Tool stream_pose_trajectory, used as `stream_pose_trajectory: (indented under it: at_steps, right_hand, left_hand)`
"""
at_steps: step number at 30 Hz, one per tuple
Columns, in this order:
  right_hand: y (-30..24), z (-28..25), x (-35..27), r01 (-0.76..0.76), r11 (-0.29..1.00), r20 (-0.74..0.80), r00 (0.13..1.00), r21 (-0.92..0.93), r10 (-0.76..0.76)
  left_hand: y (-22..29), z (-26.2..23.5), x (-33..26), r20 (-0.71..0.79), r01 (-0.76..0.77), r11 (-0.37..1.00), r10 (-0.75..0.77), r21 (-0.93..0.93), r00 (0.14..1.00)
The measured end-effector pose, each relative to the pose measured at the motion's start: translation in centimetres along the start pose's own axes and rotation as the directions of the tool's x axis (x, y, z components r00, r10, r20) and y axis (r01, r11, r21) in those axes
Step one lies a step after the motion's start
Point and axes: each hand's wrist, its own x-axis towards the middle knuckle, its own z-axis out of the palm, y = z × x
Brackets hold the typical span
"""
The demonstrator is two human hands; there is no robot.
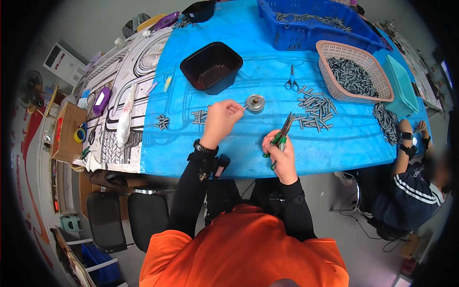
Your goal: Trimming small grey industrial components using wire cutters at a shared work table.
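Now the left hand [221,119] is pinched closed on a thin grey pin [244,108], whose tip points right toward the round metal spool [255,102] just beside it, mid-table. Nearer the table's front edge, the right hand [281,155] is closed around green-handled pliers [283,134]; their jaws point up and away, toward the loose pins [315,109].

Small part in left hand [220,122] fingers too tiny to ID; co-worker's [416,186] face blurred.
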Motion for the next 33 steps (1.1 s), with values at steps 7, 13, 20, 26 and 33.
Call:
stream_pose_trajectory:
  at_steps: [7, 13, 20, 26, 33]
  right_hand:
    - [0.2, 0.3, 0.0, -0.011, 1.0, 0.009, 1.0, -0.001, 0.011]
    - [0.3, 0.1, 0.1, -0.022, 1.0, 0.025, 0.999, 0.01, 0.022]
    - [0.3, 0.1, 0.0, -0.02, 1.0, 0.019, 1.0, 0.013, 0.019]
    - [0.2, 0.3, 0.0, -0.008, 1.0, 0.021, 1.0, 0.018, 0.008]
    - [0.4, 0.0, 0.0, -0.015, 1.0, 0.032, 0.999, 0.01, 0.014]
  left_hand:
    - [-0.3, 0.4, 3.0, 0.111, -0.029, 0.983, 0.01, 0.179, 0.994]
    - [-1.1, 1.0, 3.7, 0.114, 0.033, 0.98, -0.056, 0.198, 0.992]
    - [-1.3, 1.4, 4.0, 0.138, 0.077, 0.991, -0.092, 0.11, 0.986]
    - [-1.0, 1.3, 4.0, 0.146, 0.092, 0.99, -0.107, 0.104, 0.983]
    - [-1.3, 1.4, 4.1, 0.15, 0.086, 0.993, -0.098, 0.079, 0.984]
